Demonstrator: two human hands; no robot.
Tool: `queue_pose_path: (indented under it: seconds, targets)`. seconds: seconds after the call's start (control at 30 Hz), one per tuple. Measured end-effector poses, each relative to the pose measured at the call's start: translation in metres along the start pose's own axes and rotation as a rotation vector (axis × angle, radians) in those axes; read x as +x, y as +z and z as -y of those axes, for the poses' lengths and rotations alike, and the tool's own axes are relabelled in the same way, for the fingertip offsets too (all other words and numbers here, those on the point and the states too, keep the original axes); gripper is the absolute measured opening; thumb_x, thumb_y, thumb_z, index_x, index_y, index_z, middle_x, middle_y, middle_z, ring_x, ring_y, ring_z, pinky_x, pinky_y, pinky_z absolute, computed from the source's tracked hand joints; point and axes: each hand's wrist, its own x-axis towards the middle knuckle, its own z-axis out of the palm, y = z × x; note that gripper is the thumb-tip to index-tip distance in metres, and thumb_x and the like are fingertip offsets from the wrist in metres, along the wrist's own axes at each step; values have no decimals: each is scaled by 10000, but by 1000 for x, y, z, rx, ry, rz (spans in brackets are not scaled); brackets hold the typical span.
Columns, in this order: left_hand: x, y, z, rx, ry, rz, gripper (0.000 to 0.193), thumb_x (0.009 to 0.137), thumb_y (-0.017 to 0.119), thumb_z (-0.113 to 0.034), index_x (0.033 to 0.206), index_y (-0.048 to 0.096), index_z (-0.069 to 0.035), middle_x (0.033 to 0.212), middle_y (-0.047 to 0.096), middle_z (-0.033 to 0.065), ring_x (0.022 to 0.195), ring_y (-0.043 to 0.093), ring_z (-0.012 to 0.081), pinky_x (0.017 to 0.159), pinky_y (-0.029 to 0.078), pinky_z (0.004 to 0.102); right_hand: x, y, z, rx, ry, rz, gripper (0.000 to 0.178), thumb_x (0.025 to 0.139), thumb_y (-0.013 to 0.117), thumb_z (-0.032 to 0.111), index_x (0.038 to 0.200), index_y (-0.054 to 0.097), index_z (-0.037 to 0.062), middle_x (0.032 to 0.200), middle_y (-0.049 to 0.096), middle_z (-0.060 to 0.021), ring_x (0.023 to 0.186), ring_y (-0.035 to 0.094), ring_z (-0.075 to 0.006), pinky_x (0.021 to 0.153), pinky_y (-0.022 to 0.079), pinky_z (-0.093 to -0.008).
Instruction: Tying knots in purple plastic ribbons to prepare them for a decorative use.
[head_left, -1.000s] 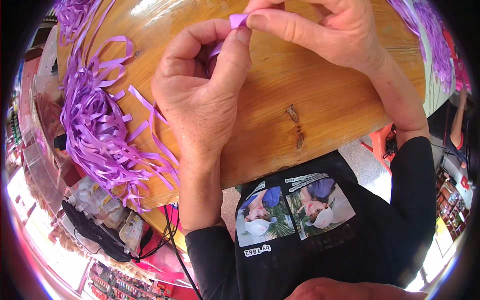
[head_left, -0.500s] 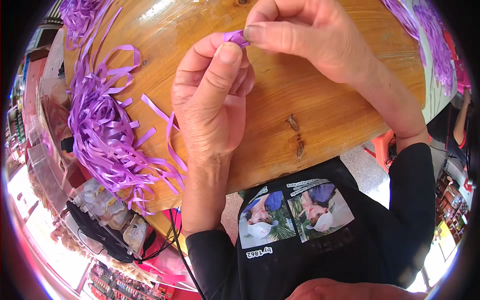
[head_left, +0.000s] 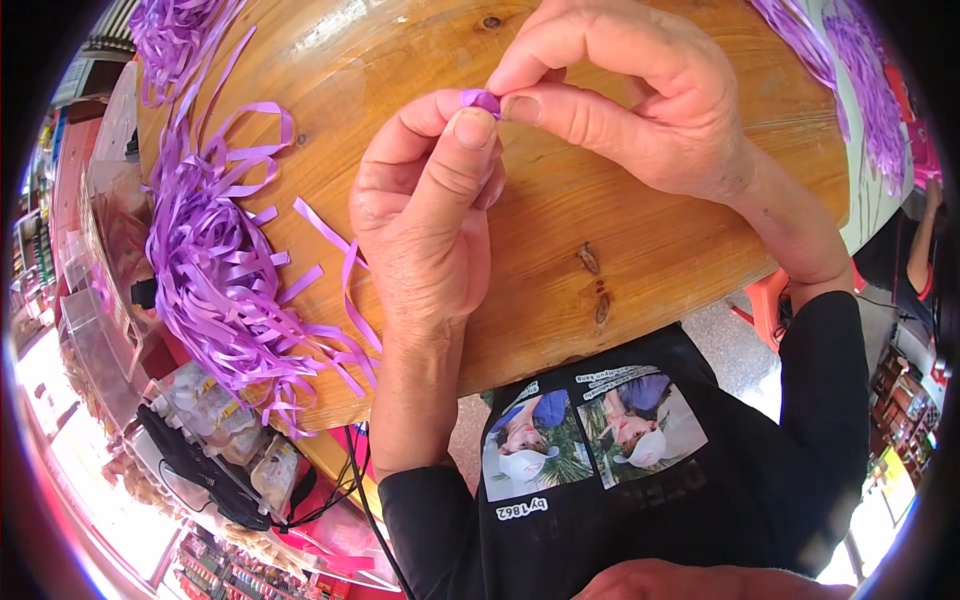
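Observation:
Above the wooden table [head_left: 640, 250] my two hands meet at a small piece of purple ribbon [head_left: 481, 100], folded or looped over itself. My left hand [head_left: 430, 205] pinches it between thumb and forefinger, the other fingers curled in. From the right, my right hand [head_left: 640, 100] pinches the ribbon's right end between thumb and fingertip; those fingertips hide most of that end. To the left of my left hand lies a big tangled heap of purple ribbon strips [head_left: 215, 270], with a few loose strands reaching toward my wrist.
More purple ribbon [head_left: 170, 40] lies at the far left, and another bunch [head_left: 862, 90] at the far right. Clear plastic bags [head_left: 215, 410] and a black shoe-like item [head_left: 190, 470] stand beside the table's left edge. An orange stool [head_left: 768, 305] and another person's arm [head_left: 922, 250] are at the right.
Both hands have come slightly nearer, still pinching the ribbon. My right hand's forefinger has bent, and less of the ribbon piece shows, now as a rounded fold.

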Motion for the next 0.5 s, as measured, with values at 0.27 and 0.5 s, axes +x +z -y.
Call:
queue_pose_path:
  seconds: [0.27,0.5]
  targets:
    - [-1,3,-3,155,-4,-20,128,895,594,-86,1003,613,-19,728,531,-33,594,381,50,580,357,216,3,-5,-2,84,18,47,142,778,683,5,910,661,51,836,622,-89,735,613,-231,602,474,-280]
    - [-2,3,-3,157,-51,1,145,887,599,-90,999,615,0,766,565,-15,598,395,58,559,324,212,-6,-4,-7,6,20,17,141,730,681,-14,851,661,54,796,617,-66,703,605,-221,571,469,-276]
